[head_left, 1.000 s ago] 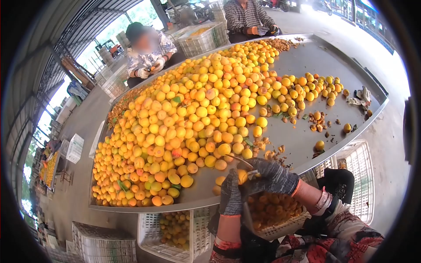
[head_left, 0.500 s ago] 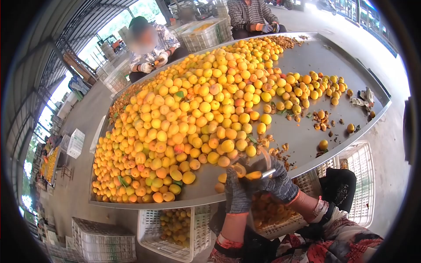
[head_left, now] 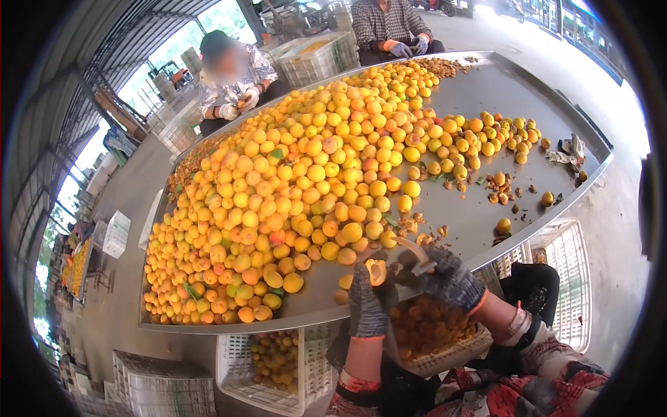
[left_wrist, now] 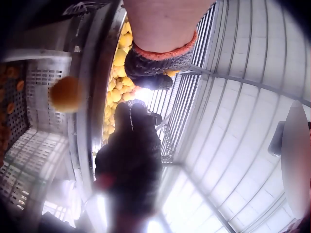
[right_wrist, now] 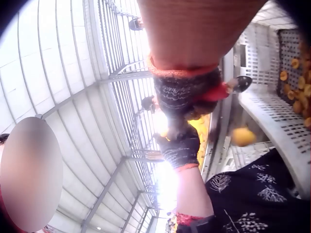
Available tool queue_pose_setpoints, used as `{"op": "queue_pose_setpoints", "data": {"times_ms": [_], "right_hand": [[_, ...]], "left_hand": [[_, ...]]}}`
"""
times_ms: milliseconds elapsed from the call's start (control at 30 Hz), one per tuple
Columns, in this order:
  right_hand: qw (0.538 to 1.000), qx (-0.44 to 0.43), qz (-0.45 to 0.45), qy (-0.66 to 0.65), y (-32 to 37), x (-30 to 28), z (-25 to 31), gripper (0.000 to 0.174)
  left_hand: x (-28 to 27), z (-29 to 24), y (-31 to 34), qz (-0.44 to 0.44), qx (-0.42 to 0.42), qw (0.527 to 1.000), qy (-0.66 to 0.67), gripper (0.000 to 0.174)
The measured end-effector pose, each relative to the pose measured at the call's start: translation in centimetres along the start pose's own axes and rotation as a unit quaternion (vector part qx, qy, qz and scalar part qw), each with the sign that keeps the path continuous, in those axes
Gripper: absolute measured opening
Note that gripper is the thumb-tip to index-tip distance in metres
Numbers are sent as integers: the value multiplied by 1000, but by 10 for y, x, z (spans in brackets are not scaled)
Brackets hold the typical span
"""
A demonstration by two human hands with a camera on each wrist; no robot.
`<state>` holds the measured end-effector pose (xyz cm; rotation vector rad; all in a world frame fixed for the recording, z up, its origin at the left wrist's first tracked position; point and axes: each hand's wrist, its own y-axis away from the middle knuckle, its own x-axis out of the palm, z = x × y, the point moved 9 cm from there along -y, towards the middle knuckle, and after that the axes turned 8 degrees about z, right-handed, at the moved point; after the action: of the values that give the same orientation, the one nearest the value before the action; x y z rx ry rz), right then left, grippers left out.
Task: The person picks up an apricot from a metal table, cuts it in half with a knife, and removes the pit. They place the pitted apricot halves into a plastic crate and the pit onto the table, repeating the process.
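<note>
**An apricot and a knife at the table's edge**

We are holding an apricot [head_left: 376, 272] in the lower middle of the head view, just over the near edge of the table [head_left: 486, 90]. Our left hand [head_left: 367, 302] is wearing a gray glove, and its fingers are curling round the apricot and gripping it. The fruit's orange inside is facing us.

Our right hand [head_left: 450, 279], also gloved, is sitting just to the right of it. Its fingers are closing tight round a knife [head_left: 411, 248]. The thin blade is sticking out toward the upper left, just above the apricot.

Under both hands a basket [head_left: 455, 356] is holding darker orange fruit pieces. In the wrist views a blurry orange bit is showing beside a white crate wall, and we cannot tell what it is.

Some brown pits [head_left: 415, 226] are lying on the metal just above our hands. A big pile of apricots [head_left: 306, 181] is covering the left and middle of the table. A white crate [head_left: 236, 368] with more fruit is standing below the table at the lower left.

At the far side, one person [head_left: 233, 76] is sitting at the upper left, and another person [head_left: 389, 24] is sitting at the top middle.
</note>
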<state>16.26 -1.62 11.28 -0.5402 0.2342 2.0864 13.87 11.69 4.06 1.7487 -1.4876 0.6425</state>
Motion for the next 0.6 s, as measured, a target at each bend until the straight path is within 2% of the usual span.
{"op": "queue_pose_setpoints", "data": {"times_ms": [33, 67, 100, 167, 233, 333, 367, 400, 433, 467, 500, 533, 567, 600], "right_hand": [[998, -38, -9, -39, -9, 0, 9, 33], [994, -76, -17, -79, -18, 0, 18, 35], [978, -161, -45, 124, -23, 4, 40, 38], [973, -164, -32, 157, -30, 13, 39, 34], [968, -166, -19, 189, -33, 20, 40, 31], [972, -176, -18, 152, -33, 22, 42, 30], [961, -232, -31, 150, -29, 26, 44, 31], [945, -287, -44, 148, -24, 28, 49, 33], [946, -287, -43, 148, -24, 28, 53, 33], [981, -177, -5, 84, -34, 29, 40, 30], [997, -64, 33, 19, -39, 34, 24, 28], [997, -68, 33, 19, -41, 34, 22, 28], [995, -81, 30, 45, -41, 35, 18, 28], [993, -92, 26, 72, -41, 35, 12, 28]], "left_hand": [[0, 4, 1, -4, -33, 999, -21, 35], [-12, 10, -7, -3, -32, 999, -22, 35], [-35, 20, -20, 4, -25, 1000, -14, 38], [-30, 20, -21, 7, -18, 1000, -5, 41], [-19, -2, -10, -20, 82, 984, -157, 43], [-58, 7, -19, -65, 89, 969, -222, 43], [-65, 13, -22, -65, 88, 969, -222, 43], [-60, 4, -20, -58, 164, 917, -358, 43], [-40, -9, -14, -50, 236, 841, -484, 44], [-35, -12, -12, -50, 236, 842, -483, 44], [-51, -1, -18, -85, 126, 936, -319, 45], [-52, 14, -18, -115, 13, 984, -138, 46], [-43, 8, -15, -116, 14, 984, -138, 46], [-30, 9, -14, -81, 9, 994, -77, 46]]}}
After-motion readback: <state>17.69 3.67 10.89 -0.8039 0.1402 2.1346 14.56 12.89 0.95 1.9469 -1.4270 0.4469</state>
